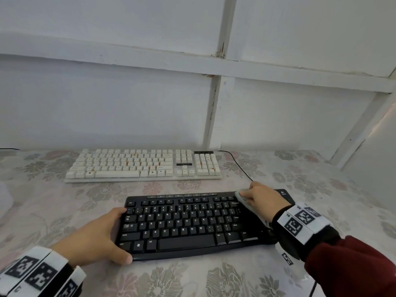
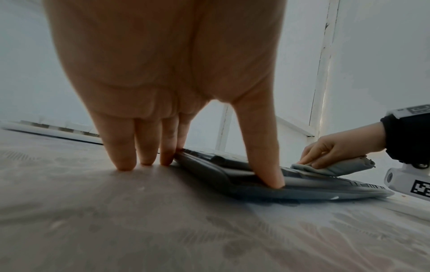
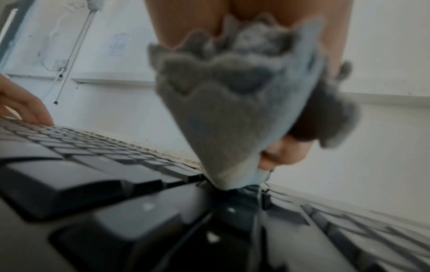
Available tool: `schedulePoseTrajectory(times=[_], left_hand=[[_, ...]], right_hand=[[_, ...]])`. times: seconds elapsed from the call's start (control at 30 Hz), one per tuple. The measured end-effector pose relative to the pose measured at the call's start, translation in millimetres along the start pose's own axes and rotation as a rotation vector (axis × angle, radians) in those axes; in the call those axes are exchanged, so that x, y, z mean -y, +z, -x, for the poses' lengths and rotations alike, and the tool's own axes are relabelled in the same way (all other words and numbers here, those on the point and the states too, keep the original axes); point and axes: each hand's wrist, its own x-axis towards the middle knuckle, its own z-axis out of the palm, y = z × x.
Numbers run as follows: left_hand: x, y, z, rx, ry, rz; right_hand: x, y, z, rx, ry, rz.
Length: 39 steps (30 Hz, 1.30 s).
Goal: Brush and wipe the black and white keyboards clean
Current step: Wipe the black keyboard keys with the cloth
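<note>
The black keyboard (image 1: 188,224) lies near me on the floral tablecloth, with the white keyboard (image 1: 143,166) behind it by the wall. My left hand (image 1: 120,233) braces the black keyboard's left end: straight fingers (image 2: 144,147) touch the table beside it and the thumb presses its front corner. My right hand (image 1: 255,196) grips a bunched grey-blue cloth (image 1: 241,199) and presses it on the keys at the upper right. In the right wrist view the cloth (image 3: 228,114) meets the black keyboard (image 3: 116,184) at its tip. No brush is in view.
The table (image 1: 64,211) wears a pink-and-grey floral cover. A black cable (image 1: 237,166) runs from the white keyboard toward my right hand. A white panelled wall (image 1: 128,103) stands right behind the table. A pale object (image 1: 4,196) sits at the left edge.
</note>
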Motion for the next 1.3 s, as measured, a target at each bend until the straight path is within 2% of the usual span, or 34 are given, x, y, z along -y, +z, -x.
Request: schedulePoseTrajectory(times=[0.17, 0.23, 0.33, 0.43, 0.47, 0.57, 0.67, 0.77, 0.97, 1.17, 1.3], left_hand=[[-2, -1, 2, 0.006, -0.012, -0.007], [-4, -1, 3, 0.000, -0.016, -0.028], [-5, -1, 5, 0.005, -0.030, -0.049], [-4, -1, 5, 0.013, -0.040, -0.045], [-3, -1, 4, 0.011, -0.040, -0.045], [-4, -2, 4, 0.007, -0.036, -0.047], [-4, -1, 3, 0.008, -0.032, -0.045], [-2, -1, 3, 0.010, -0.027, -0.046], [2, -1, 0, 0.006, -0.019, -0.031], [7, -2, -2, 0.021, -0.002, 0.010], [6, -1, -3, 0.017, -0.007, 0.013]], right_hand=[[2, -1, 2, -0.034, 0.017, -0.020], [0, -1, 5, -0.036, 0.097, -0.038], [-13, -9, -1, -0.025, 0.271, -0.192], [-9, -22, -7, 0.058, 0.311, -0.127], [-1, -27, -6, 0.068, 0.298, -0.087], [33, -31, -6, 0.048, 0.121, -0.114], [76, -19, -4, 0.130, -0.053, -0.141], [94, -4, -6, 0.075, -0.117, -0.035], [61, -6, 7, 0.000, -0.090, 0.023], [14, -11, 8, 0.005, 0.099, -0.018], [-6, -12, 2, 0.008, 0.190, 0.067]])
